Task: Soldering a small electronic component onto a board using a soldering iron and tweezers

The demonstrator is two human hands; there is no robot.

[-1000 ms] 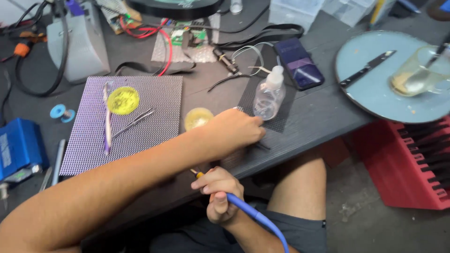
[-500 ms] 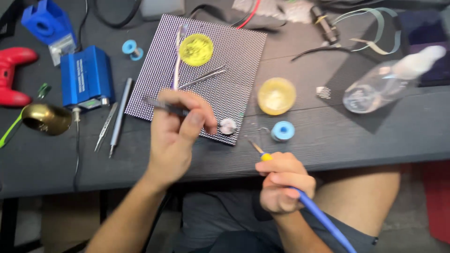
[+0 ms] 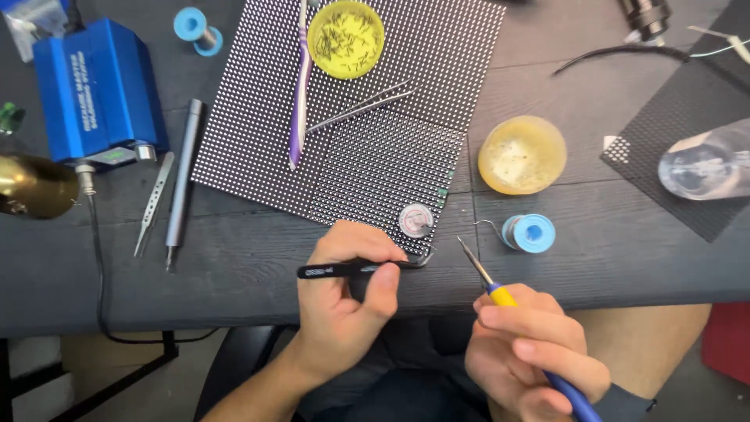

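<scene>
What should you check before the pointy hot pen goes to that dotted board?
1. Left hand grips the black tweezers: ok.
2. Tweezer tips reach the dotted panel at its near edge: ok.
3. Right hand holds the soldering iron, tip off the panel: ok.
4. Solder spool lies close to the iron: ok.
5. Whether the tweezers hold a part: cannot tell.
6. Whether the iron is hot: cannot tell.

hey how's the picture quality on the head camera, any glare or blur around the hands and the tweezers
Head view: even, soft light and faint shadows; the left hand, black tweezers and soldering iron in the right hand are sharp; mild glare on the clear bottle and brass object at the edges.
</scene>
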